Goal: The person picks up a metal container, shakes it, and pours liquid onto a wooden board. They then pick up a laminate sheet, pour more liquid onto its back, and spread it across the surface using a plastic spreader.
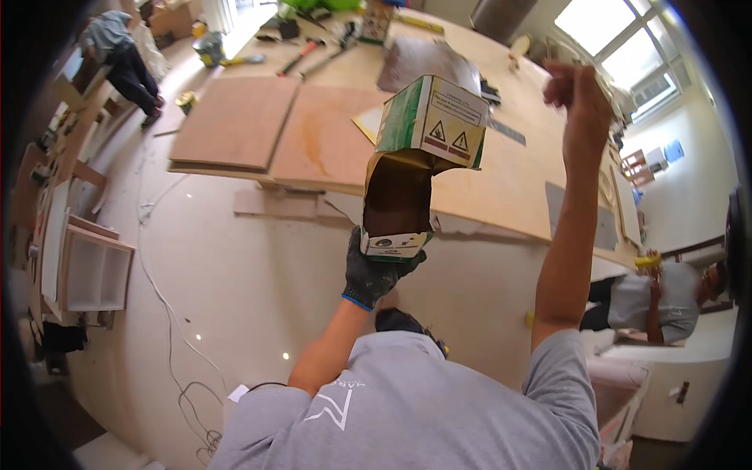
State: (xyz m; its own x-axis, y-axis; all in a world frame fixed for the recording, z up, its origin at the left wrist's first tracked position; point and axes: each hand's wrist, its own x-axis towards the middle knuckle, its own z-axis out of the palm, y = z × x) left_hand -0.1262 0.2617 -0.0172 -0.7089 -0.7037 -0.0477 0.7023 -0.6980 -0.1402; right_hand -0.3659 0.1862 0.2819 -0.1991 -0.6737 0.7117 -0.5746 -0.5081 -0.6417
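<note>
My left hand (374, 270), in a black knitted glove with a blue cuff, grips the bottom of a cut-open rectangular can (450, 117). The can is green, white and yellow, with printed warning triangles and a large opening in its side. Its inside looks dark brown. I hold it tilted in front of the worktable's edge. My right hand (578, 98) is bare and raised over the right part of the table, apart from the can. Its fingers are blurred, and I cannot make out anything in them.
Reddish-brown boards (231, 121) lie on the large wooden worktable (493, 196). Hammers (301, 56) and a dark sheet (431, 64) are further back. A cable (160, 294) runs across the floor at left. One person (121, 59) bends at far left; another (666, 301) is at right.
</note>
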